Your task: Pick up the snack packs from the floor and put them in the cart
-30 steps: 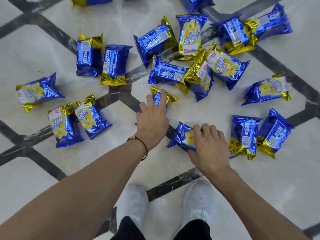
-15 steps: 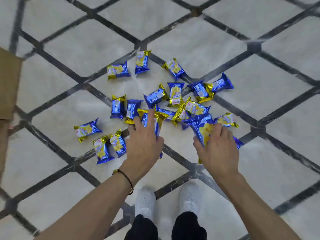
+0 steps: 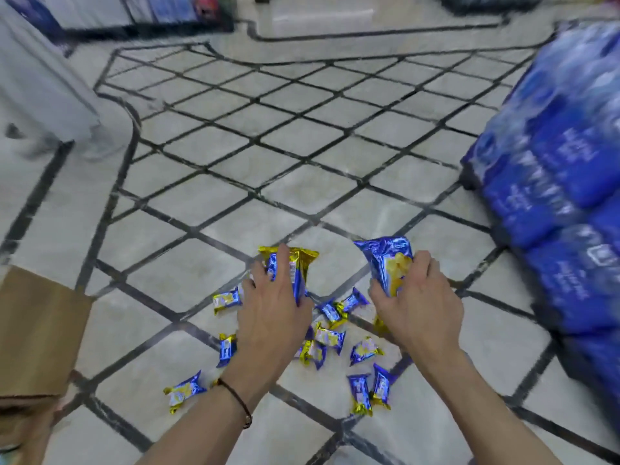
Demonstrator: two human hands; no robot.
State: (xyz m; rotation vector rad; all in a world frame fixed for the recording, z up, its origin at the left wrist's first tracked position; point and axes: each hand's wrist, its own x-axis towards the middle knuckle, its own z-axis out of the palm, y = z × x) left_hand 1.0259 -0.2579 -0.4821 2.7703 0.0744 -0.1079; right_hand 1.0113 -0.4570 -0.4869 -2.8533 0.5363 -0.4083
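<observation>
My left hand (image 3: 271, 317) grips a blue and gold snack pack (image 3: 295, 266), held upright well above the floor. My right hand (image 3: 416, 307) grips another blue snack pack (image 3: 385, 260) with a yellow picture on it. Far below both hands, several more snack packs (image 3: 330, 340) lie scattered on the tiled floor, among them one at the lower left (image 3: 183, 391) and a pair at the lower right (image 3: 369, 391). No cart is in view.
A brown cardboard box (image 3: 37, 330) stands at the left edge. A tall stack of blue wrapped bottle packs (image 3: 563, 182) fills the right side. A person's light trouser leg (image 3: 43, 88) shows at the upper left. Blurred shelves run along the top.
Both hands have closed on a pack each and lifted them from the floor. The view has risen and tilted up, so the remaining packs look smaller and farther below.
</observation>
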